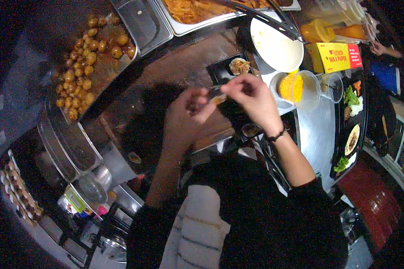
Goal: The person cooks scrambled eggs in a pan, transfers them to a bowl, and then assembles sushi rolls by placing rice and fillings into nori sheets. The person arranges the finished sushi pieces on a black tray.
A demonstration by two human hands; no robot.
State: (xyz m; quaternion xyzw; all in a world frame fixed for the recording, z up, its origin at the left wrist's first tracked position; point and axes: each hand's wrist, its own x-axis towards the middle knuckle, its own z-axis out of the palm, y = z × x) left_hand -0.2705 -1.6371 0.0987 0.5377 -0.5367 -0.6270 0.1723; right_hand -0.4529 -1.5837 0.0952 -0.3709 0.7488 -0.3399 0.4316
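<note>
My left hand (191, 107) is closed, with its fingers curled around a small, partly see-through piece with a brownish patch (218, 99). My right hand (252, 96) pinches at the upper end of the same piece; blur and dim light hide what kind of thing it is. A dark bracelet circles my right wrist. Just beyond both hands, a black tray (216, 71) holds a small clump of pale brown food (239, 66). Under my hands lies a brown, worn griddle-like surface (175, 54).
Small round potatoes (78, 67) lie at the far left. A metal pan of orange-brown food (193, 11) is at the back, with black tongs (265, 20) near a white bowl (278, 47). To the right are a tub of yellow shreds (290, 87), a yellow-red carton (330, 58) and plated food (353, 139).
</note>
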